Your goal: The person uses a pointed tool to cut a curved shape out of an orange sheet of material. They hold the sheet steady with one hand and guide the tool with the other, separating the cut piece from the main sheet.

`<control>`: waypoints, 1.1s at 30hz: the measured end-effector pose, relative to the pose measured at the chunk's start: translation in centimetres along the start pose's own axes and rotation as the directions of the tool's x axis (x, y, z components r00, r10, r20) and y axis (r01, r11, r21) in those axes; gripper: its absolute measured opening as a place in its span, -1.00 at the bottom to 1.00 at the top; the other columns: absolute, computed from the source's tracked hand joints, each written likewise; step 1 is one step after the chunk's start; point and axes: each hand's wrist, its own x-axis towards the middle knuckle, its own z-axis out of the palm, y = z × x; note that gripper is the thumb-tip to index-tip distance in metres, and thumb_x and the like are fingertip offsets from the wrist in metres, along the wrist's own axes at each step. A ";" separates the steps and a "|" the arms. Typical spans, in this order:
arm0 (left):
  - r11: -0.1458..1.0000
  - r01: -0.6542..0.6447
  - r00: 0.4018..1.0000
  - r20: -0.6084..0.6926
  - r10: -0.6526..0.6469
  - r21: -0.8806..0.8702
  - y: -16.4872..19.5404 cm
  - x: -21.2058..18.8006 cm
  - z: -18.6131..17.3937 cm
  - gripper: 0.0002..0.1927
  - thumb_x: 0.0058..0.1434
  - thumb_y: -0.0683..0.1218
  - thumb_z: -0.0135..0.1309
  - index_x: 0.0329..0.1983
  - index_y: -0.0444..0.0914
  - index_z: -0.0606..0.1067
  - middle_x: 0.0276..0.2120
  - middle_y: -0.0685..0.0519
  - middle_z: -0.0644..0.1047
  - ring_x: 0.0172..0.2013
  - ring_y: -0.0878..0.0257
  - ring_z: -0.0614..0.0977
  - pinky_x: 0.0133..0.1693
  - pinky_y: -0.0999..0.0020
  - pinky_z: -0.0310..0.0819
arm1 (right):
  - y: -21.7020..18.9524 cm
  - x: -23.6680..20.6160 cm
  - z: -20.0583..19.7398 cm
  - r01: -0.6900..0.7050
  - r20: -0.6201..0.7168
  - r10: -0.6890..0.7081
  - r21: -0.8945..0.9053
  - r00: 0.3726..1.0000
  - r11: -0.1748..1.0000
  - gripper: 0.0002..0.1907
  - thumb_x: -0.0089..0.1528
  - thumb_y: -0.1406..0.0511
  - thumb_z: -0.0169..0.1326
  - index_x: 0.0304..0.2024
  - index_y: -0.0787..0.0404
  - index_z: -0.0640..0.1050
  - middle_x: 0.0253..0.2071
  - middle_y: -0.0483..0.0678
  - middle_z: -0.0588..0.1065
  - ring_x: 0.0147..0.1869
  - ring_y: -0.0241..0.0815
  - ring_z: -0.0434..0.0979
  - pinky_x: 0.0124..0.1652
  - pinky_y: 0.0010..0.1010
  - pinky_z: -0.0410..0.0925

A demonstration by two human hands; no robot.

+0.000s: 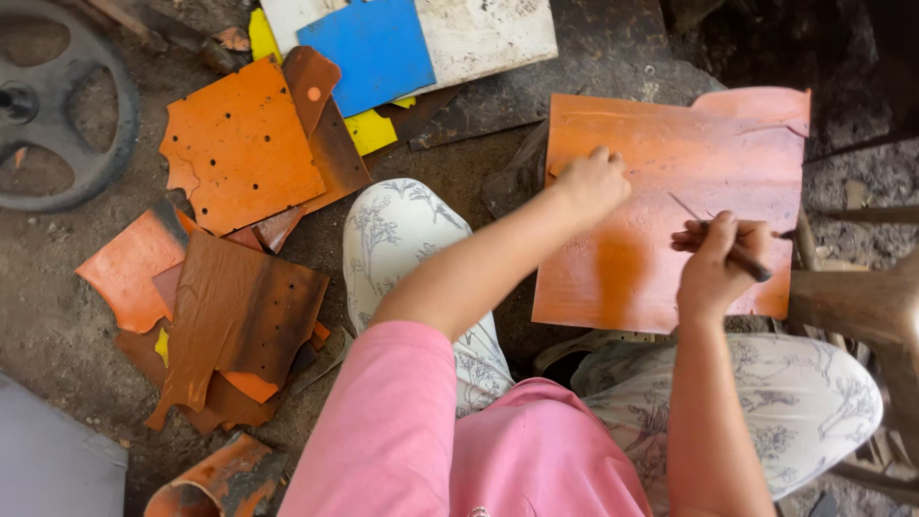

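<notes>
Nearest, pink sleeve (388, 421) and floral-print trousers (402, 239), knees spread over a dirt floor (48, 325). Just beyond the knees, right hand (713, 263) closed around a thin dark tool (732, 251), tip resting on a large orange sheet (661, 191) lying flat ahead. Left hand (589, 182) a little further up, fingers curled and pressed down on the same sheet near its left edge; hands apart, both over the sheet. Off to the left, a heap of brown and orange scraps (230, 316), then an orange perforated plate (239, 144). Furthest, blue square panel (369, 48), yellow piece (369, 129), white board (488, 33), and a dark wheel (57, 105) at top left
</notes>
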 end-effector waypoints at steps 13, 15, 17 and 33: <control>0.987 0.159 0.876 -0.457 -0.154 -0.029 2.9 -4.6 2.8 -0.78 -0.03 -0.16 0.14 -0.39 -0.41 0.66 0.03 -0.24 0.48 0.02 -0.10 0.49 0.08 0.14 0.53 | -3.1 8.0 12.1 0.171 0.561 -0.079 -0.113 0.824 0.979 -0.60 0.46 0.38 0.13 -0.47 0.28 0.33 -0.50 -0.04 0.45 -0.41 -0.25 0.60 -0.51 -0.45 0.37; 0.986 0.128 0.896 -0.413 -0.162 -0.109 2.8 -4.6 3.4 -0.84 0.03 -0.19 0.14 -0.42 -0.42 0.64 -0.03 -0.22 0.48 0.03 -0.13 0.49 0.11 0.09 0.51 | -3.3 7.8 13.2 0.195 0.592 -0.071 -0.148 0.803 0.970 -0.61 0.45 0.39 0.13 -0.47 0.29 0.35 -0.52 -0.05 0.45 -0.41 -0.26 0.61 -0.51 -0.46 0.36; 0.983 0.124 0.875 -0.452 -0.173 -0.135 2.6 -4.5 3.7 -0.84 0.04 -0.21 0.13 -0.42 -0.44 0.63 -0.04 -0.22 0.49 0.03 -0.13 0.49 0.13 0.09 0.50 | -3.3 8.0 14.1 0.267 0.619 -0.122 -0.147 0.776 0.952 -0.58 0.46 0.40 0.14 -0.49 0.30 0.34 -0.53 -0.05 0.45 -0.38 -0.25 0.64 -0.49 -0.45 0.36; 0.978 0.122 0.863 -0.468 -0.190 -0.171 2.0 -4.5 3.4 -0.85 -0.03 -0.21 0.16 -0.43 -0.41 0.65 0.03 -0.24 0.48 0.14 -0.21 0.49 0.08 0.12 0.58 | -1.2 8.8 15.0 0.152 0.664 0.056 -0.252 0.746 0.956 -0.62 0.44 0.37 0.14 -0.47 0.32 0.39 -0.51 -0.08 0.46 -0.40 -0.29 0.62 -0.51 -0.45 0.41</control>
